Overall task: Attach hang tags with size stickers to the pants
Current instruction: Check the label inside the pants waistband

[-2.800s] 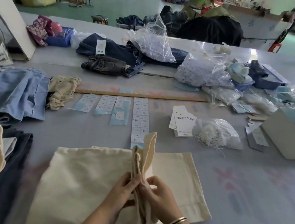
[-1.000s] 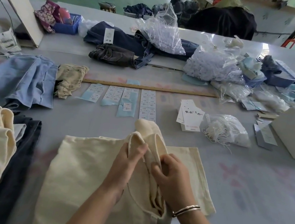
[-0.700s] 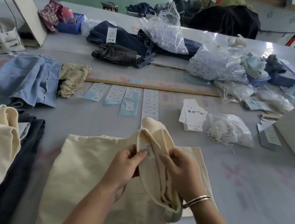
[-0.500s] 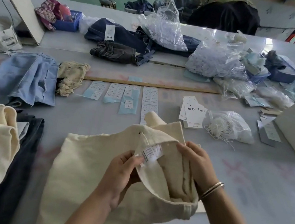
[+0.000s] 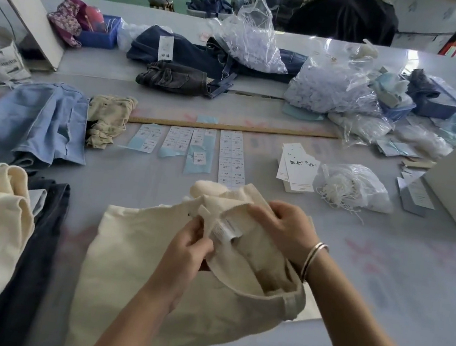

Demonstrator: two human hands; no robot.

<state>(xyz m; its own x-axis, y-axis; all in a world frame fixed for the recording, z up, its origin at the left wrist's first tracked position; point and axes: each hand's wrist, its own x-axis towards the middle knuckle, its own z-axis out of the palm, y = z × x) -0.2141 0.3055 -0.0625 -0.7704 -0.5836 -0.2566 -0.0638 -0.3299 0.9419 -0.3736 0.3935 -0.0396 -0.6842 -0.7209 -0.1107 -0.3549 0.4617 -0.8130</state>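
We see both bare forearms rise from the bottom edge of the frame and meet just below its centre. The left hand (image 5: 187, 247) sits lower centre, back toward us, its fingers curled inward in a pinching grip on a fold of the cream pants (image 5: 135, 262). The right hand (image 5: 286, 229) lies slightly higher and to the right, knuckles up, its fingers bent over the turned-out waistband in a closed grip. The two hands are near each other but apart. Two thin bangles (image 5: 314, 257) circle the right wrist, and that forearm slants away toward the lower right corner
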